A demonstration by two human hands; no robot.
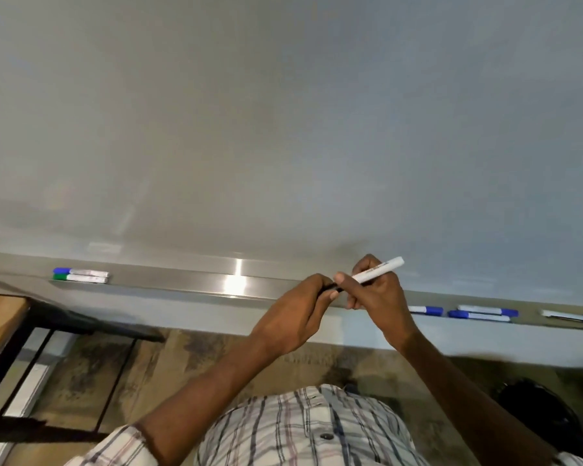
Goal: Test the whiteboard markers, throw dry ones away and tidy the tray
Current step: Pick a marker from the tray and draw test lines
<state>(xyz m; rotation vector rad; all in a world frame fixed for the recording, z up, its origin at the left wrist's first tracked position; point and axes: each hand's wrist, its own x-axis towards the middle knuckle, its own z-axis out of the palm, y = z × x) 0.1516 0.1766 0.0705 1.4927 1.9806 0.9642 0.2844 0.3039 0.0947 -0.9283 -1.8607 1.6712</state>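
Observation:
My right hand [372,290] grips the white barrel of a marker [381,269], which slants up to the right in front of the whiteboard [283,129]. My left hand [300,311] holds the marker's dark cap end; the cap itself is mostly hidden in the fingers. Both hands are just above the metal tray [189,280]. On the tray's left end lie a blue-capped marker [81,272] and a green-capped marker [81,279] side by side. Right of my hands lie several blue-capped markers [482,314] along the tray.
A wooden table with a black frame [11,327] stands at the lower left. A dark round object [539,418] sits on the floor at the lower right. My checked shirt fills the bottom centre.

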